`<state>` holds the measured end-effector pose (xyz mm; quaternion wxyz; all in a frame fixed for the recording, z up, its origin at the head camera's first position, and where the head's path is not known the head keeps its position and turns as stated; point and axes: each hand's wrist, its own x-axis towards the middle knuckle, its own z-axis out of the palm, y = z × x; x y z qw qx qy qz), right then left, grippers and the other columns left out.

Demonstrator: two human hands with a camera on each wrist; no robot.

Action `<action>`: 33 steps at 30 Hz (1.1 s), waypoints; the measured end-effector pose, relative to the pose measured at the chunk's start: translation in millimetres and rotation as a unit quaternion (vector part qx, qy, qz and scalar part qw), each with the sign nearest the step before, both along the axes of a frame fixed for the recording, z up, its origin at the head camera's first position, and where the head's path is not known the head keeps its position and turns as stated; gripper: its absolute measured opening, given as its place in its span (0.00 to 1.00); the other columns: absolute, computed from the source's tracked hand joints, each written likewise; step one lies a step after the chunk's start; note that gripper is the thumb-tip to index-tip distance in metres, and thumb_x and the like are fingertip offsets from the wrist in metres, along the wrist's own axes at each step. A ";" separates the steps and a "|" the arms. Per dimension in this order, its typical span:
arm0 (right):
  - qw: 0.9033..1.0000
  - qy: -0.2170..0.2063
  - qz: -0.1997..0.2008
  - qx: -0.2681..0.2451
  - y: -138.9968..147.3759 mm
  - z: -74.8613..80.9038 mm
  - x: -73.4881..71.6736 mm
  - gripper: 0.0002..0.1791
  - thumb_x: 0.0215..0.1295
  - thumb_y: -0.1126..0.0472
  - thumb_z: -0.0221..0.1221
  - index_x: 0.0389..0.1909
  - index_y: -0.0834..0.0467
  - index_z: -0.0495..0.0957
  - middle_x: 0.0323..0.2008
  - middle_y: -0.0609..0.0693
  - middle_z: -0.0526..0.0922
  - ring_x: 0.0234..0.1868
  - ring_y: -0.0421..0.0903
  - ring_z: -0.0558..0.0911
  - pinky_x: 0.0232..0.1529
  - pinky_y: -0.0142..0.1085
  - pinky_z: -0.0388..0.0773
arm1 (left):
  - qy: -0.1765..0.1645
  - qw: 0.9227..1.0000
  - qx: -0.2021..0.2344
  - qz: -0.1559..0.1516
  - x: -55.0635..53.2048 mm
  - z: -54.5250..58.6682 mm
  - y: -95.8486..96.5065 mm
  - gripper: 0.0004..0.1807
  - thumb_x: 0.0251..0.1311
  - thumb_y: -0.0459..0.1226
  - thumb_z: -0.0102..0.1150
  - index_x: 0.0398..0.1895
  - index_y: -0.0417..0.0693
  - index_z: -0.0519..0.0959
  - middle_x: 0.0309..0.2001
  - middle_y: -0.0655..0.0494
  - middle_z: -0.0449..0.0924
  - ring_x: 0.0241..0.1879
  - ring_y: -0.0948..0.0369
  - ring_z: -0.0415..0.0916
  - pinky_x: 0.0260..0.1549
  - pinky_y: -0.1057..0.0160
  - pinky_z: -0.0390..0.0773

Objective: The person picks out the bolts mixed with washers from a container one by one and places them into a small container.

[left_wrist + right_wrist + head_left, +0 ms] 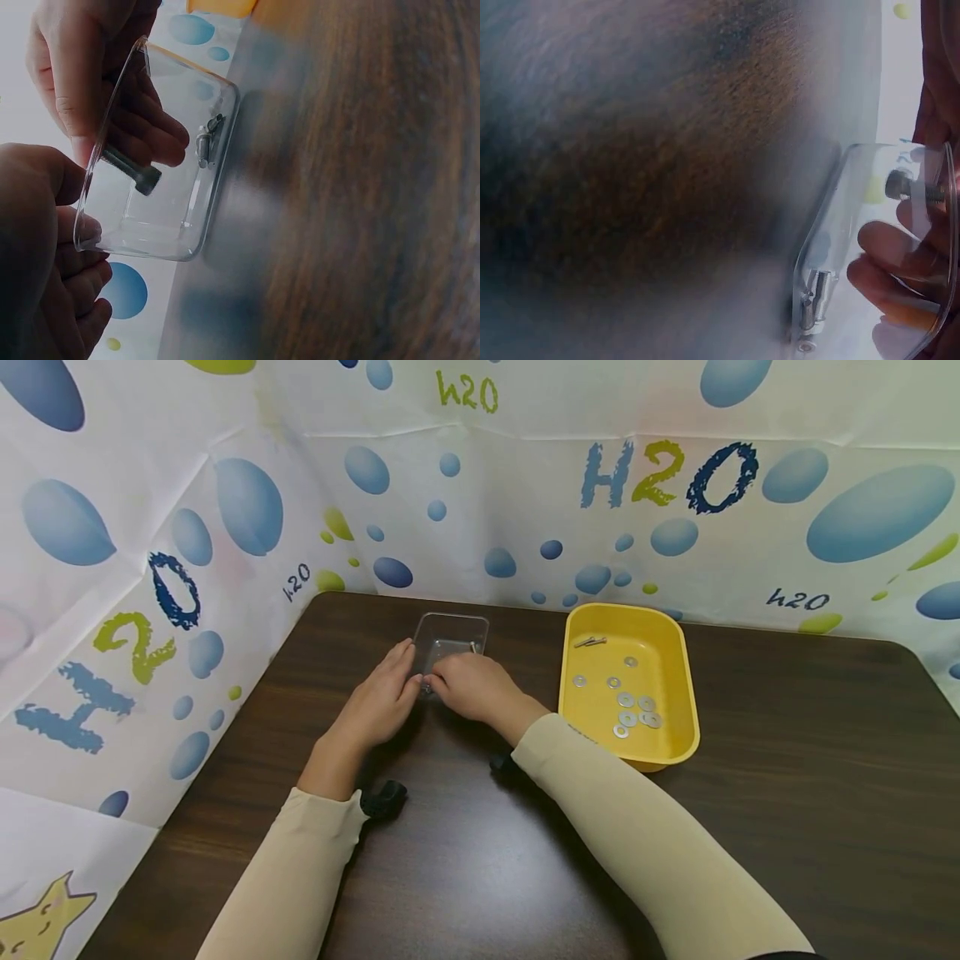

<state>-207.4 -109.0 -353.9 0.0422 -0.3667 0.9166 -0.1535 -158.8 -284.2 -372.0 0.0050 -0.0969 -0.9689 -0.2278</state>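
Observation:
A small clear plastic box [450, 620] stands on the table, with both hands at its near end. My right hand [480, 685] reaches over the rim and pinches a metal bolt [139, 174] inside the box, the bolt's head pointing down. Its other fingers hang into the box. My left hand [378, 697] lies along the box's left side, fingers fairly straight against the wall and thumb close to the right thumb. On the box floor lie a few small metal bolts [204, 146], also visible through the wall as metal bolts [815, 300] in the right wrist view.
To the right stands a yellow tray [692, 727]. It holds several flat washers [626, 699] and a few bolts [590, 642]. The dark wooden table [465, 860] meets a white printed sheet [510, 485] behind and at the left.

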 end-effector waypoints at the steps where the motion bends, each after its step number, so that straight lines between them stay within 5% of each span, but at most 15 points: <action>1: 1.000 0.001 0.002 -0.001 0.2 -0.4 0.0 0.19 0.77 0.49 0.48 0.39 0.54 0.84 0.38 0.48 0.86 0.43 0.47 0.84 0.48 0.44 0.80 | 0.001 1.000 0.000 0.000 0.0 -0.1 0.4 0.32 0.77 0.44 0.38 0.76 0.35 0.53 0.78 0.44 0.47 0.78 0.50 0.45 0.73 0.46 0.52; 16: 0.999 -0.030 -0.002 -0.035 5.6 3.5 0.3 0.15 0.75 0.51 0.52 0.39 0.54 0.85 0.31 0.46 0.83 0.33 0.44 0.79 0.40 0.40 0.77 | -0.001 1.000 0.004 0.000 -0.7 0.4 2.9 0.32 0.76 0.43 0.39 0.76 0.36 0.53 0.78 0.44 0.47 0.77 0.50 0.46 0.73 0.45 0.53; 25: 0.997 -0.038 0.000 -0.063 14.4 13.8 -3.4 0.13 0.72 0.53 0.56 0.47 0.54 0.85 0.39 0.45 0.87 0.38 0.42 0.81 0.56 0.40 0.78 | -0.001 1.000 0.012 0.003 2.1 1.7 2.5 0.32 0.76 0.43 0.40 0.76 0.34 0.53 0.78 0.43 0.46 0.78 0.49 0.44 0.73 0.45 0.52; 33: 0.991 -0.019 -0.054 -0.118 40.0 35.9 -11.2 0.10 0.68 0.52 0.61 0.42 0.52 0.86 0.37 0.44 0.86 0.36 0.41 0.79 0.42 0.32 0.80 | 0.010 1.000 0.012 -0.001 2.8 9.9 8.3 0.33 0.76 0.44 0.39 0.77 0.37 0.51 0.79 0.45 0.44 0.78 0.50 0.42 0.74 0.45 0.50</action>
